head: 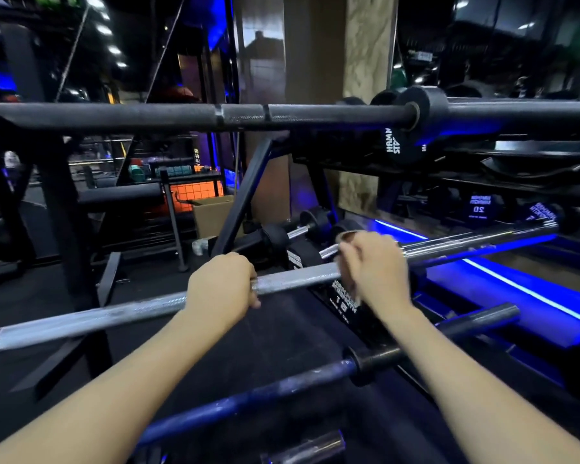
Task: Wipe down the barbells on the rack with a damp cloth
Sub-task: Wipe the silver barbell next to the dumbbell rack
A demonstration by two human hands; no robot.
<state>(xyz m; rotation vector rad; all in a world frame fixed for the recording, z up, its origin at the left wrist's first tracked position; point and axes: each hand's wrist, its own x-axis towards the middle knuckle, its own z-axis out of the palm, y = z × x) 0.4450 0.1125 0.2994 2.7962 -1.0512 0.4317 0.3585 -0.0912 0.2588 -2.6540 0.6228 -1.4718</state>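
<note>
Three barbells [131, 311] over dark gym flooring [31, 296]

You face a dim gym: blue strip light [516, 283] glows at right, right hand [372, 262] motion-blurred, edges bowed.

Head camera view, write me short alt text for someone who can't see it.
Two bare hands hold a silver barbell lying across a gym rack: the left hand curls round its knurled shaft, and the blurred right hand grips it further along. A black barbell rests above, a blue barbell below.
</note>
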